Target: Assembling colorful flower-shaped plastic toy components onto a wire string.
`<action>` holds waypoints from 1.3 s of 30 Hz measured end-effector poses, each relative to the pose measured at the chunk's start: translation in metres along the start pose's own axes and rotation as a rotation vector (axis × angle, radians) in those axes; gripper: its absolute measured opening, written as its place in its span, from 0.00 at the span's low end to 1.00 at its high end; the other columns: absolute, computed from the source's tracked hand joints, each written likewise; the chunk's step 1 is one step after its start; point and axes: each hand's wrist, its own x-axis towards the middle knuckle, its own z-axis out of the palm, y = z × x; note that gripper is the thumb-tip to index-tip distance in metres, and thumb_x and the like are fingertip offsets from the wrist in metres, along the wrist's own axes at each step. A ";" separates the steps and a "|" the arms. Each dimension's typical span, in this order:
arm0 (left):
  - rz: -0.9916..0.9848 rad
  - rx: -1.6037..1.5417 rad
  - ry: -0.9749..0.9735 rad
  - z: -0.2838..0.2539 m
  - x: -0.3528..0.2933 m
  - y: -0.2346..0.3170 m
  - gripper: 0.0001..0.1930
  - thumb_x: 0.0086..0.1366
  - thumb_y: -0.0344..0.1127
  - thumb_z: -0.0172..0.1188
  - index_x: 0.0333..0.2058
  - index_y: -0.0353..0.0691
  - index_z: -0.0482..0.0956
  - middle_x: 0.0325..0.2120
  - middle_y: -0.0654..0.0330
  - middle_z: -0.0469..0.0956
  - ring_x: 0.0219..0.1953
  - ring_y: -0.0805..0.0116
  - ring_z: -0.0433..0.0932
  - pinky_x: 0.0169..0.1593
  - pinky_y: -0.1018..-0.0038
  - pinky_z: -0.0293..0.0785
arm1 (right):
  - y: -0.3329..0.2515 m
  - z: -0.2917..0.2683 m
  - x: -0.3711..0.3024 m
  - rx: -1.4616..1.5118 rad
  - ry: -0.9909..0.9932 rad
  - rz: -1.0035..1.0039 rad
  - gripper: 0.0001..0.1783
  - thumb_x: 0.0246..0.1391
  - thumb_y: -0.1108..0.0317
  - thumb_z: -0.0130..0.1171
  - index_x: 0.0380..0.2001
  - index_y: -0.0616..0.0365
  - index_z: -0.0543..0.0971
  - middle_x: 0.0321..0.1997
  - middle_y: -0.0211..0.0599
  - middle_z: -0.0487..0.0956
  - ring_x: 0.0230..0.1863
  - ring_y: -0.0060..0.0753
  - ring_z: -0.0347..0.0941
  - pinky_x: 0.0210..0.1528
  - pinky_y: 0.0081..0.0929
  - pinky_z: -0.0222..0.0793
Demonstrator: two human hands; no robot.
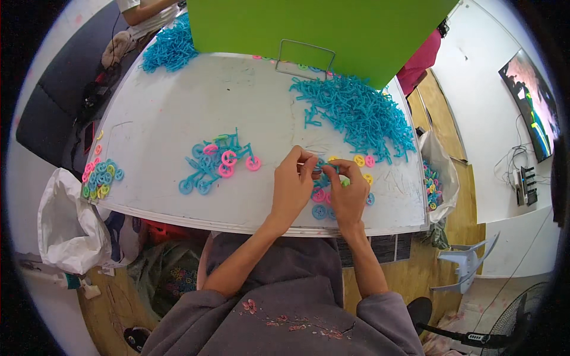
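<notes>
Toy-bicycle frame [323, 167], teal plastic, is located right of picture centre, over the counter [255, 207]. Left hand [289, 187] pinches it from the left; right hand [351, 197] pinches it from the right. Both grips are in contact, so neither is nearer. Long axis appears to run left to right between the hands; fingers cover the ends, so pointing direction cannot be told. Loose wheels [319, 212] lie just below.

Looks like a small workshop in a homey room tbh, heaps of blue plastic parts [359, 113] on a white counter [154, 118], sack [449, 172] of colourful bits, plus a wall TV [530, 104] and fan [525, 320]
</notes>
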 end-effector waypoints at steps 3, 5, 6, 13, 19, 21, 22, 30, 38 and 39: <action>-0.102 -0.127 -0.054 -0.001 0.004 -0.005 0.07 0.68 0.30 0.52 0.33 0.32 0.70 0.28 0.61 0.75 0.31 0.73 0.77 0.34 0.76 0.77 | -0.002 0.000 -0.001 -0.009 0.041 -0.021 0.09 0.49 0.67 0.66 0.33 0.58 0.79 0.28 0.41 0.81 0.29 0.37 0.79 0.31 0.30 0.70; -0.226 -0.321 -0.073 -0.002 0.005 -0.008 0.06 0.68 0.30 0.53 0.32 0.34 0.71 0.28 0.62 0.75 0.30 0.76 0.75 0.36 0.78 0.74 | -0.003 0.001 -0.001 0.023 0.027 -0.026 0.09 0.49 0.68 0.66 0.33 0.58 0.79 0.28 0.41 0.81 0.29 0.37 0.79 0.31 0.30 0.70; -0.228 -0.322 -0.077 -0.002 0.005 -0.008 0.06 0.68 0.30 0.53 0.32 0.34 0.71 0.28 0.62 0.75 0.30 0.76 0.75 0.36 0.78 0.74 | -0.003 0.001 -0.001 0.052 0.017 -0.030 0.08 0.49 0.69 0.65 0.33 0.59 0.79 0.28 0.41 0.81 0.29 0.38 0.79 0.31 0.30 0.70; 0.084 -0.014 0.036 -0.002 0.006 -0.006 0.03 0.63 0.23 0.53 0.31 0.34 0.76 0.25 0.61 0.77 0.28 0.76 0.74 0.34 0.79 0.71 | -0.014 -0.013 0.010 0.231 -0.235 0.103 0.07 0.51 0.76 0.62 0.34 0.65 0.77 0.29 0.39 0.81 0.34 0.27 0.79 0.36 0.21 0.71; 0.158 0.055 0.052 0.000 0.002 0.002 0.04 0.65 0.25 0.53 0.35 0.32 0.76 0.27 0.60 0.77 0.30 0.74 0.75 0.35 0.78 0.72 | -0.018 -0.021 0.009 0.272 -0.296 0.197 0.11 0.52 0.77 0.61 0.40 0.66 0.77 0.33 0.39 0.81 0.36 0.24 0.79 0.37 0.19 0.71; 0.092 0.016 0.012 -0.005 0.007 0.006 0.04 0.65 0.26 0.53 0.36 0.33 0.76 0.28 0.60 0.77 0.31 0.74 0.76 0.36 0.78 0.72 | -0.019 -0.031 0.012 0.370 -0.416 0.226 0.15 0.52 0.79 0.60 0.45 0.67 0.75 0.36 0.40 0.81 0.38 0.24 0.79 0.38 0.19 0.71; -0.030 -0.121 -0.048 -0.008 0.012 0.007 0.05 0.66 0.29 0.54 0.37 0.33 0.76 0.29 0.61 0.77 0.31 0.73 0.76 0.36 0.78 0.72 | -0.020 -0.037 0.014 0.372 -0.418 0.225 0.15 0.52 0.79 0.60 0.45 0.67 0.75 0.36 0.40 0.81 0.38 0.24 0.79 0.38 0.19 0.71; -0.075 -0.129 -0.256 0.018 0.024 0.002 0.08 0.65 0.34 0.57 0.38 0.36 0.77 0.30 0.59 0.77 0.33 0.68 0.76 0.37 0.72 0.72 | 0.015 -0.055 0.033 0.386 -0.423 0.063 0.16 0.50 0.85 0.56 0.43 0.64 0.77 0.41 0.39 0.79 0.44 0.30 0.77 0.48 0.24 0.72; 0.346 0.777 -0.092 0.019 0.016 -0.027 0.10 0.52 0.32 0.67 0.32 0.36 0.77 0.28 0.55 0.76 0.32 0.57 0.75 0.37 0.65 0.71 | 0.030 -0.052 0.034 0.219 -0.195 -0.223 0.10 0.52 0.82 0.58 0.40 0.66 0.79 0.38 0.39 0.79 0.42 0.21 0.74 0.44 0.21 0.71; 0.347 0.777 -0.095 0.017 0.015 -0.019 0.10 0.52 0.32 0.67 0.32 0.36 0.77 0.28 0.55 0.76 0.32 0.57 0.75 0.37 0.65 0.71 | 0.028 -0.052 0.031 0.270 -0.182 -0.095 0.09 0.50 0.79 0.60 0.38 0.65 0.80 0.38 0.39 0.80 0.42 0.27 0.75 0.45 0.24 0.70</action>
